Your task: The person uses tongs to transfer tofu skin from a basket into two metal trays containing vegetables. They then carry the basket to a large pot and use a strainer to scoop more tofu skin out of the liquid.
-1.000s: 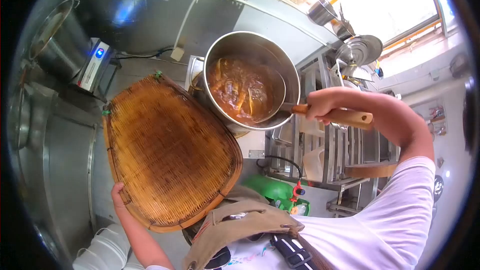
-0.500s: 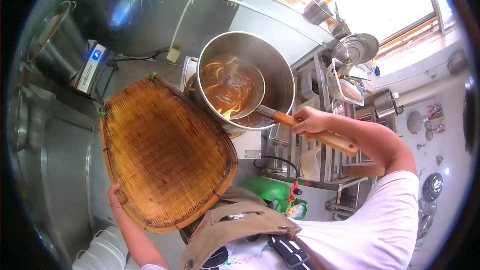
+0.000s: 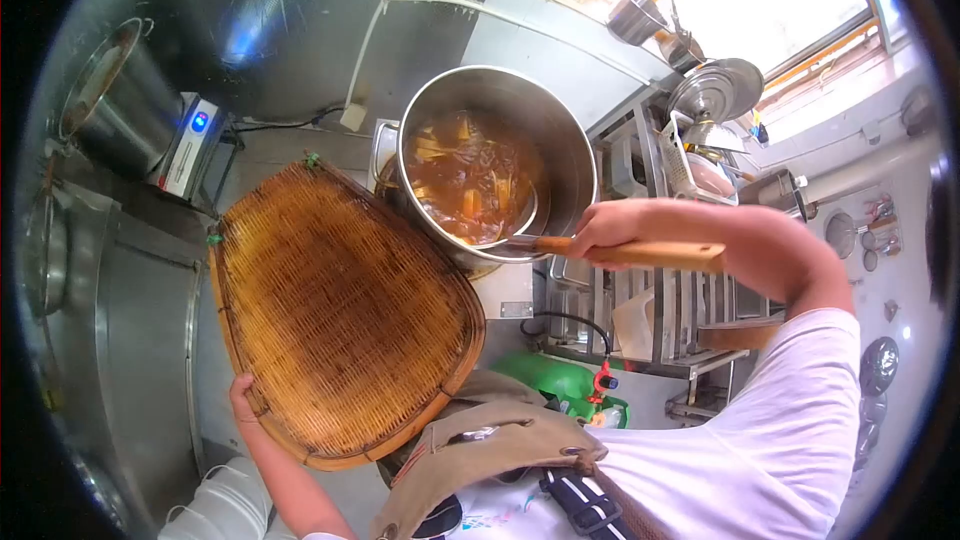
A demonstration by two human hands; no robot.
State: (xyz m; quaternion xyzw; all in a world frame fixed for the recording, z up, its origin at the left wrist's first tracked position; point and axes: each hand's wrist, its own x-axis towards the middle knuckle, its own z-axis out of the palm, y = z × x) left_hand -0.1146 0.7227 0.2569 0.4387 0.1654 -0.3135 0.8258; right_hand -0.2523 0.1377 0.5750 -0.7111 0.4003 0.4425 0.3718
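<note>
A large metal pot (image 3: 575, 155) holds brown liquid with pale and orange pieces. My right hand (image 3: 608, 230) is wrapped round the wooden handle of a ladle (image 3: 655, 254), whose bowl lies low in the liquid, mostly hidden, with part of its rim showing. On the left, my left hand (image 3: 243, 396) grips the lower left edge of a wide woven bamboo basket (image 3: 345, 315). The basket is tilted towards the camera, its woven inside bare, and its upper right edge is beside the pot.
A tall steel pot (image 3: 140, 105) stands left, beside a device with a blue display (image 3: 190, 145). Slatted metal shelving (image 3: 640, 285) with pans and racks is at right. Below are a green container (image 3: 545, 376), a black hose and white buckets (image 3: 225, 502).
The ladle bowl has sunk deeper into the liquid, and its handle has swung closer to level. My right hand has stayed on it. The whole scene, basket included, has shifted slightly right.
</note>
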